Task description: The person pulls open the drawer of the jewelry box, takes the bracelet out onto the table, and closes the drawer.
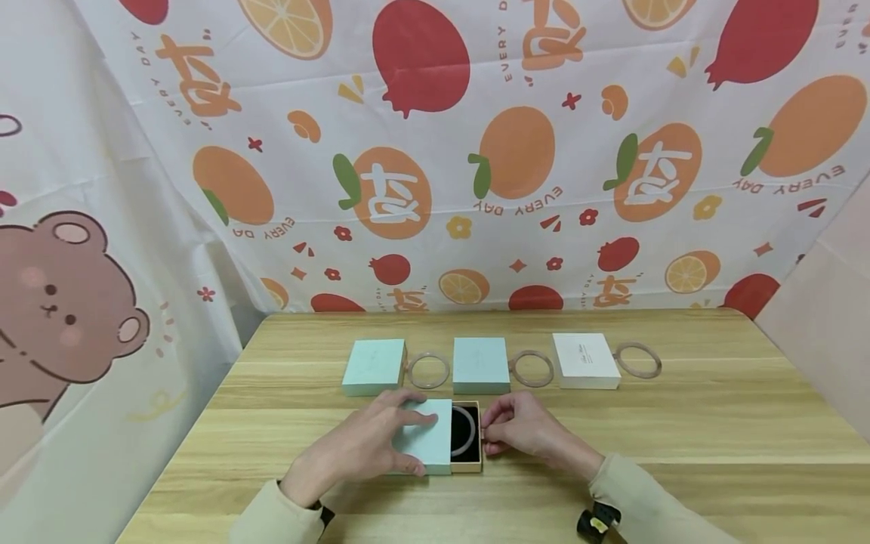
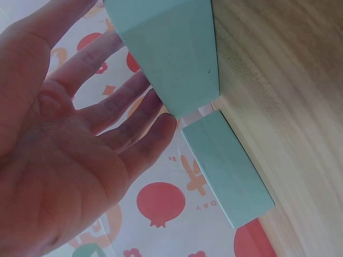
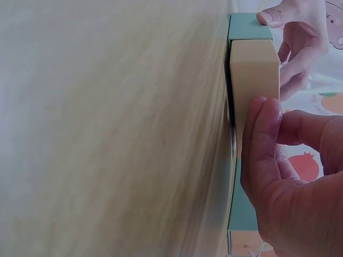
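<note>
A mint-green bangle box (image 1: 435, 446) lies near the front of the table, its tan drawer (image 1: 467, 468) partly out at the right. Inside, on black lining, sits a pale bangle (image 1: 473, 429), its left part covered by the sleeve. My left hand (image 1: 381, 438) holds the green sleeve, thumb at the near edge and fingers spread across the top toward the far edge. At the drawer's right end, my right hand (image 1: 526, 431) pinches the small pull tab between thumb and fingertips. The tab itself is mostly hidden by those fingers. In the right wrist view, the fingertips overlap the drawer's end face (image 3: 254, 69).
Behind stand two mint-green boxes (image 1: 375, 364) (image 1: 480, 361) and a white box (image 1: 586, 358) in a row. To the right of each lies a bangle (image 1: 429, 386) (image 1: 533, 385) (image 1: 658, 366). A fruit-print cloth (image 1: 455, 166) hangs at the table's back edge.
</note>
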{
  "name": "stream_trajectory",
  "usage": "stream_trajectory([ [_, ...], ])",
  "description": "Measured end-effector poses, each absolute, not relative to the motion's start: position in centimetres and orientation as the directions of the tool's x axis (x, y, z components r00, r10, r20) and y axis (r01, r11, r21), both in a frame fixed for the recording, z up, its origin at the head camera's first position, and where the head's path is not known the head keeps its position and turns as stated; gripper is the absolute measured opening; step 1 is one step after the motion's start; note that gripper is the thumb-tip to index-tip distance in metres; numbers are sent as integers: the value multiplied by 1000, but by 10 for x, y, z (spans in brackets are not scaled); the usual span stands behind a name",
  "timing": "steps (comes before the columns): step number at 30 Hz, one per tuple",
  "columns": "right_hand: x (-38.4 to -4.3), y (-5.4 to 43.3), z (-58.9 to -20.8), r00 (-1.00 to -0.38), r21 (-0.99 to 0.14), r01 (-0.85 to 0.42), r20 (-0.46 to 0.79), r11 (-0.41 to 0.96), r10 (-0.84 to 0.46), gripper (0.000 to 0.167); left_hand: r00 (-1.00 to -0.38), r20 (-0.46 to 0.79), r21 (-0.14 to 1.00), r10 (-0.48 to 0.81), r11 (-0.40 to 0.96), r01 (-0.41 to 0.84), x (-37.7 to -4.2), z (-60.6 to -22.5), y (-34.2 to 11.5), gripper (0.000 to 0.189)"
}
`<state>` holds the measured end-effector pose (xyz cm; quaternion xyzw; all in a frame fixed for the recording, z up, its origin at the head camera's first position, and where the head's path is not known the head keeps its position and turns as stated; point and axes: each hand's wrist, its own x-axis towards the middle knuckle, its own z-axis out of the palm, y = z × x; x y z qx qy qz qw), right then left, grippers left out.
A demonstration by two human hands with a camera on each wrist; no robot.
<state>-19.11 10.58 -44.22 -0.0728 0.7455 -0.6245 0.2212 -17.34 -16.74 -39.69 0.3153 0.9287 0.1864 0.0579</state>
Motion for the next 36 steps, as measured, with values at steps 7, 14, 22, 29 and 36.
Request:
stream_trajectory([
  [7,-190,108,-442,-896,-963,167,-238,213,-376,10,-789,15,382,614,726,572,-174,-395,-168,66],
  [14,-189,113,-442,-900,-960,176,-247,218,-360,12,-784,14,379,620,723,578,-175,-393,-168,66],
  [22,-189,117,-440,-901,-960,171,-243,221,-360,11,-786,6,386,618,724,572,-176,-392,-168,66],
  [29,-190,118,-439,-898,-960,182,-250,213,-362,11,-786,5,386,618,724,572,-177,-391,-169,66],
  [36,-190,119,-440,-896,-963,166,-237,211,-375,11,-785,8,385,620,722,574,-176,-391,-169,66],
])
